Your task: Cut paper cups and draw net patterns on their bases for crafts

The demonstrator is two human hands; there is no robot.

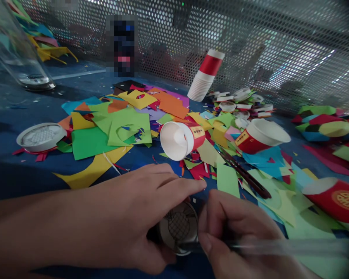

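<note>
My left hand is wrapped around a cut-off paper cup bottom, low in the middle of the view. A dark crosshatched oval is drawn on its round face. Between the fingers and thumb of my right hand is a pen, its clear barrel blurred toward the right. The pen's dark tip touches, or is very close to, the lower part of the round face. Just beyond my hands, a red and white paper cup lies on its side, mouth facing left.
Coloured paper scraps cover the blue table. Another drawn-on cup bottom sits left. Farther back stand a glass and stacked paper cups, before a perforated metal panel. A dark slender tool and more cups lie right.
</note>
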